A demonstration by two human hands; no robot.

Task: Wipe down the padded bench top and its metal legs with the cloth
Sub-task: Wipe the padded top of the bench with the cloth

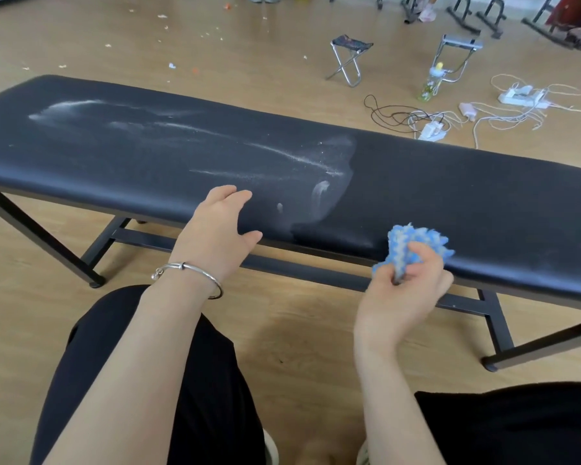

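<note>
A long black padded bench top (450, 182) crosses the view on black metal legs (41, 243). White dusty streaks (282, 156) cover its left half; the right half looks dark and clean. My left hand (218, 226), with a silver bangle at the wrist, rests on the near edge of the pad with fingers spread. My right hand (406, 290) grips a bunched blue and white fluffy cloth (416, 245) against the pad's near edge, to the right of the left hand.
Wooden floor with scattered crumbs lies behind the bench. A small folding stool (349, 58), a bottle (430, 85), power strips and tangled cables (483, 112) sit beyond the bench at the right. Black stands (463, 15) line the far edge. My knees in black trousers (148, 364) are below.
</note>
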